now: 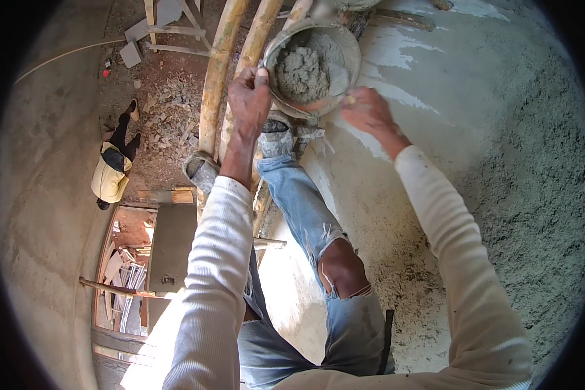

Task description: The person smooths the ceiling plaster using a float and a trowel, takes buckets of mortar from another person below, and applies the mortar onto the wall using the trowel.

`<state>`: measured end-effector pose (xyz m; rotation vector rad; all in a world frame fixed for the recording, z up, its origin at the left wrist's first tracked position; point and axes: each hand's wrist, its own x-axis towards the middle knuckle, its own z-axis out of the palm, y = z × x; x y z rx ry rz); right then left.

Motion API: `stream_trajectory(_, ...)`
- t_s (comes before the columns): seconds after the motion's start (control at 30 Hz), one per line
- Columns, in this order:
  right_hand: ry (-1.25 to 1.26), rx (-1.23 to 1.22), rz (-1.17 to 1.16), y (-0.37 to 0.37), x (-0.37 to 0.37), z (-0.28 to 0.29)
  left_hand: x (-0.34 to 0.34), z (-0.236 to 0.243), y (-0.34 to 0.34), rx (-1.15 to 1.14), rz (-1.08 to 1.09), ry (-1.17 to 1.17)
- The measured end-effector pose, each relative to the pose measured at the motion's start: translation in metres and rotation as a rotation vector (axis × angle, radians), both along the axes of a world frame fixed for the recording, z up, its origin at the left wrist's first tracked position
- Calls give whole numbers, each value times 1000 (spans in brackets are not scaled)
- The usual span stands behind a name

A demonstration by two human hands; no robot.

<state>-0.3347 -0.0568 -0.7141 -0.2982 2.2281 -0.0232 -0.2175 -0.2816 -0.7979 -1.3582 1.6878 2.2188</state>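
Note:
A round, mortar-smeared bucket [356, 65] stands on the poles at the top centre. Grey wet mortar [301, 75] is heaped inside it. My left hand [249, 101] is closed on the left rim, thumb uppermost. At the right side of the bucket my right hand [368, 109] is closed, somewhat blurred, with a yellowish handle end showing at its fingers. A flat grey trowel blade [337, 79] appears to lie against the mortar inside the bucket; the joint between handle and blade is hidden.
Wooden poles [217, 78] form a scaffold under my shoes [277, 138], high above a rubble-strewn floor [169, 110]. Rough fresh mortar [533, 175] coats the wall on the right. Below left, a person [112, 166] in a yellow top is near a doorway. Part of another container [357, 4] shows at the top.

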Motion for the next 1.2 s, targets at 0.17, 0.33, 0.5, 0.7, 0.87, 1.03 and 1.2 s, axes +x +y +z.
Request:
stream_trajectory(0.17,-657,-427,-734,-21,6,-23,-2,-3,2,2,-12,-52)
stream_trajectory(0.33,-731,-354,-994,-43,-8,63,9,-13,-22,41,-12,-54)
stream_trajectory(0.5,-382,-149,-496,-43,-34,20,-6,-12,-15,82,-9,-13)
stream_trajectory(0.7,151,50,-108,-36,-1,41,14,-17,-29,16,-2,-41)
stream_trajectory(0.87,218,62,148,-28,-4,42,-3,2,-1,30,-12,8)
stream_trajectory(1.03,133,57,148,-28,15,46,1,3,-19,-26,-32,-30)
stream_trajectory(1.2,385,-141,32,3,36,-62,11,-11,13,-132,9,36)
